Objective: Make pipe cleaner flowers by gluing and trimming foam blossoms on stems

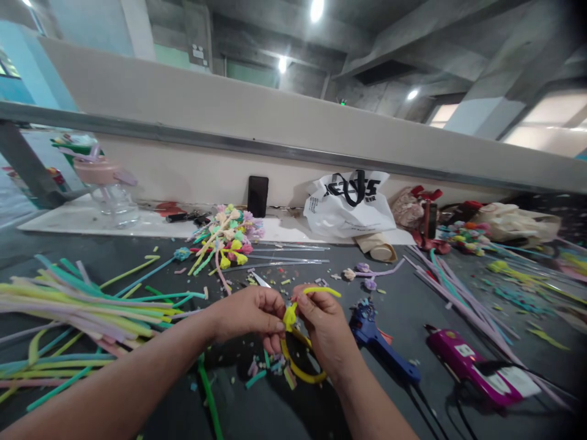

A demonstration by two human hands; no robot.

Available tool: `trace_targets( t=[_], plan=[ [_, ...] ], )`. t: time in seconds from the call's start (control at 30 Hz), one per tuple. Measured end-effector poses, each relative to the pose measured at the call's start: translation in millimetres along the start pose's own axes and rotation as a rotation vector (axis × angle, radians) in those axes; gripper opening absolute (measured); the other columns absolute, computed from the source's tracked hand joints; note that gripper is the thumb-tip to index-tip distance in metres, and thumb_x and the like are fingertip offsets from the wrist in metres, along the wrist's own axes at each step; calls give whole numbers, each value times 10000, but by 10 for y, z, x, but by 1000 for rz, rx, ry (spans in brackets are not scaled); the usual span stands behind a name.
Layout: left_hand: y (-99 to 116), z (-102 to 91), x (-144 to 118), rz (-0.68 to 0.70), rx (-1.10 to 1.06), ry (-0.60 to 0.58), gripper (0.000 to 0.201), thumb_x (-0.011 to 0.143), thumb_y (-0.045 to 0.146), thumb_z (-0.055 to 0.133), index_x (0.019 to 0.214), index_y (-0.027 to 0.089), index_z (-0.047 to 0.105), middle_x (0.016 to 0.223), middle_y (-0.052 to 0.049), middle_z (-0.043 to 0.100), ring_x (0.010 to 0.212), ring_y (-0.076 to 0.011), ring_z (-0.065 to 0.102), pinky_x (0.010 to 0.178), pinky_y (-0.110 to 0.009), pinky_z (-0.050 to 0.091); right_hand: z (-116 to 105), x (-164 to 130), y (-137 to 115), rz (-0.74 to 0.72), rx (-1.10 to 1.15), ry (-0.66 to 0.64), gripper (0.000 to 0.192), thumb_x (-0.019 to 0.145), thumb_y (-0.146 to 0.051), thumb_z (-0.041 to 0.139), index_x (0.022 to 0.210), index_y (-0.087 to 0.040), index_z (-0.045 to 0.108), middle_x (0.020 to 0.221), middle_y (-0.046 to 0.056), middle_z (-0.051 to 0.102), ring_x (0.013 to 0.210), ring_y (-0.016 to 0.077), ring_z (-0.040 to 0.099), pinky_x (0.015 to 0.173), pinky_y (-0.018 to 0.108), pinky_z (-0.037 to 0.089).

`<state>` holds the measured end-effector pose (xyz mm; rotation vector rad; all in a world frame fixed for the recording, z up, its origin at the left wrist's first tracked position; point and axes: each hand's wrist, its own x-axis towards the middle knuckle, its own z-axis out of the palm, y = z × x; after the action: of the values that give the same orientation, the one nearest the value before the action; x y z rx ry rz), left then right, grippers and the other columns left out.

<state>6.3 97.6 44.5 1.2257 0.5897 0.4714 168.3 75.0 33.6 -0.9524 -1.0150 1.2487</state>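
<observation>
- My two bare hands meet over the dark worktop [413,299], and between them is a yellow pipe cleaner [293,342], which I take as the landmark for everything else.
- My left hand [250,315] has its grip closed, pinching the folded knot at the top of the yellow pipe cleaner between thumb and fingertips.
- My right hand [325,333] has its grip closed too, holding the same pipe cleaner; one yellow end sticks out above my fingers, and a loop hangs below my palm onto the worktop.
- Left of the pipe cleaner lies a big bundle of pastel pipe cleaners [82,305], spread flat.
- Behind it, further from me, sits a cluster of finished fuzzy flowers [227,238].
- Just right of it lies a blue glue gun [376,336], and beyond that a pink glue gun [468,363].
- Far behind it, against the wall, rest a white plastic bag [348,205] and a dark phone [257,195].
- Small coloured offcuts are scattered around it.
</observation>
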Motion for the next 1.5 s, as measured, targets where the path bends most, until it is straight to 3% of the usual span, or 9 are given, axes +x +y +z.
trace_targets(
  t=[0.1,0.23,0.33,0.47,0.53,0.7,0.9,1.2,1.5],
  plan=[
    [-37,34,30,-15,2,109,70,642,158,612,663,144,547,480,10,624,445,-118,591,480,-224,487,9,-23,-33,-51,-121,-43,108,662,-286,679,642,-185,647,622,-20,551,578,108,476,554,220,370],
    [-134,97,107,-50,-16,249,77,575,123,608,589,138,534,385,19,574,349,-139,548,379,-224,448,34,-98,-68,-340,-495,-224,143,743,-222,580,626,-193,656,645,18,590,654,161,531,656,293,411],
    [-157,122,141,31,-94,388,129,619,186,622,631,160,496,423,49,574,374,-112,549,399,-198,439,26,-122,-72,-481,-550,-266,152,770,-192,554,673,-210,668,686,39,623,709,185,558,719,329,426],
    [-111,126,123,145,-275,427,190,657,263,656,738,145,530,638,11,634,482,-74,572,483,-184,458,-7,-61,-49,-330,-328,96,168,777,-252,567,933,-216,618,814,28,602,763,164,551,697,281,444],
    [-109,127,117,173,-356,422,224,625,247,694,758,136,552,676,2,630,484,-65,560,473,-176,444,2,-33,-31,-218,-305,150,186,746,-285,597,912,-201,602,766,9,588,713,150,538,648,254,439],
    [-176,149,141,209,-416,451,204,609,217,718,735,143,576,589,39,581,473,-53,523,457,-159,411,89,-52,-2,-54,-294,36,146,677,-285,659,749,-167,611,653,-11,571,621,131,516,585,232,416],
    [-171,218,129,217,-362,449,162,663,243,680,722,134,576,584,35,556,477,-62,503,452,-176,399,87,-60,17,-84,-245,52,118,647,-241,675,716,-168,613,619,-32,555,584,112,499,567,218,402],
    [-122,198,147,261,84,545,192,724,325,567,669,143,537,540,36,531,484,-89,505,514,-216,439,98,-48,62,142,103,-10,216,657,-340,699,718,-177,572,587,-41,558,488,82,489,507,203,388],
    [-129,227,108,325,429,696,107,656,141,494,583,162,569,582,26,555,598,-120,512,588,-216,393,119,-56,42,200,-38,18,195,613,-304,708,589,-137,610,492,-28,566,397,65,463,428,181,336]
  ],
)
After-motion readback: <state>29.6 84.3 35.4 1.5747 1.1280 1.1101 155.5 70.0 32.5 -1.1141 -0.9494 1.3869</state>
